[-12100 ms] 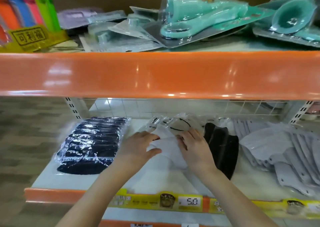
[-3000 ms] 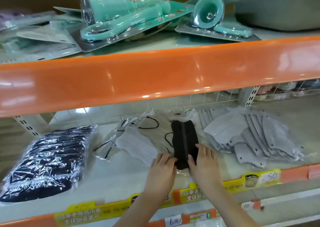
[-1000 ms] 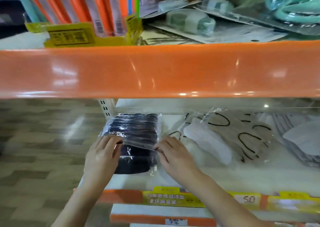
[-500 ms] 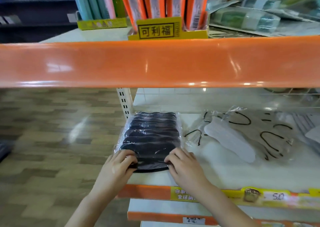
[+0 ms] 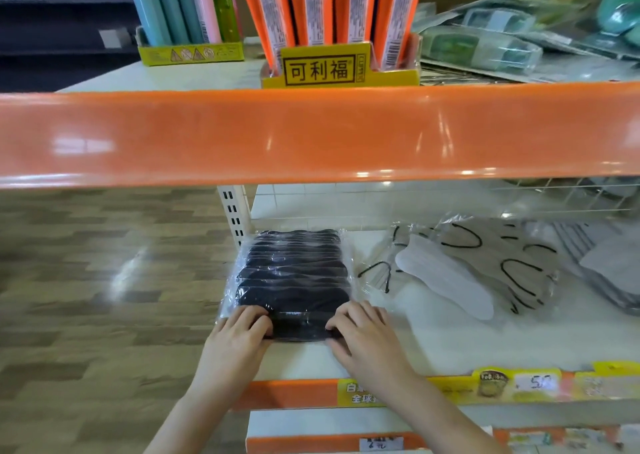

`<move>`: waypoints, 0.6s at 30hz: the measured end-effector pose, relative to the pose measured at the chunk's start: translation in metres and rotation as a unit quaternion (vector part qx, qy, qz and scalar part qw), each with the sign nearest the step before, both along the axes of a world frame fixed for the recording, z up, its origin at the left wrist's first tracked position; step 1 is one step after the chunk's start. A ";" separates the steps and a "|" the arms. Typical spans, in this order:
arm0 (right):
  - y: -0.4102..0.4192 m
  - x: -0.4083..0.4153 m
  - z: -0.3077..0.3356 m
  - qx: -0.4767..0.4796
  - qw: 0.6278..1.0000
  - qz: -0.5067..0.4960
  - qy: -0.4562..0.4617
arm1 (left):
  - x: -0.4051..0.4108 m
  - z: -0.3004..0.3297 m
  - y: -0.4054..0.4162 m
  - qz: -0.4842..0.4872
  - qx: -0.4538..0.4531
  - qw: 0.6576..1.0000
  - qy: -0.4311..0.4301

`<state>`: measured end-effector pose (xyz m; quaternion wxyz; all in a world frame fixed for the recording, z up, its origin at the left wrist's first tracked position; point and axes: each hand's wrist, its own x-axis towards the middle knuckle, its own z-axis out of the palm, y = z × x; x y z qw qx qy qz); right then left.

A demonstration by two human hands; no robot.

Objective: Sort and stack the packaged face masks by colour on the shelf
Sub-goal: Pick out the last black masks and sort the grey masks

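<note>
orange packets (image 5: 332,7) in yellow box (image 5: 341,69) | pastel tubes (image 5: 180,3) | price tag (image 5: 535,382)

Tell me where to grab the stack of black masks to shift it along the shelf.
Grip the stack of black masks at its near short end, from the aisle side, where the left hand and right hand sit. It lies flat, loose wrap all round, with the orange beam overhead.
</note>
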<state>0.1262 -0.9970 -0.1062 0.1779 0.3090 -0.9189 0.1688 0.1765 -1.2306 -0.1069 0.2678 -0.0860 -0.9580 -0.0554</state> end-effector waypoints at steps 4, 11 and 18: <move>0.001 0.000 0.000 -0.006 1.000 0.013 -0.001 | 0.000 0.000 0.001 0.002 0.004 1.000 -0.020; 0.000 0.002 0.001 -0.002 1.000 0.025 0.001 | 0.004 -0.002 0.005 0.008 0.008 0.999 -0.049; 0.002 0.004 0.007 -0.023 0.999 0.017 0.014 | -0.001 -0.002 0.029 0.002 0.033 0.999 0.007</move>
